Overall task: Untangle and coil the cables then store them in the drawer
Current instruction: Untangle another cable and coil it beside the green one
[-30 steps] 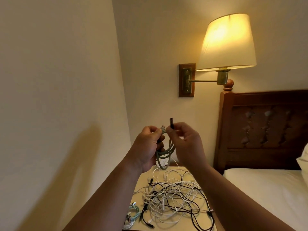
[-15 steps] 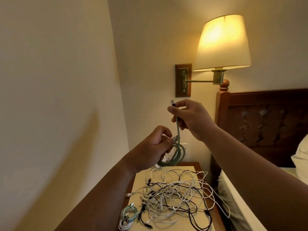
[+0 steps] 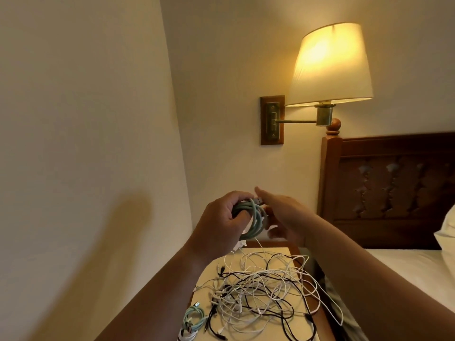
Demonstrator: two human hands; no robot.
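I saw the left hand (image 3: 221, 225) curled round the green cable (image 3: 254, 221), a coil held above the nightstand (image 3: 206, 274). Just right of it, the right hand (image 3: 283, 217) was blurred, fingers straight and apart, gripping nothing. Below lay the tangled cables (image 3: 261, 291).

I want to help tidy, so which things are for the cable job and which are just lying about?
For the job: pale green coiled cable gripped by the left hand; tangled heap of white and black cables; small green and white coils.
Just lying about: lit cream-shaded wall lamp; dark wooden headboard; white bed.
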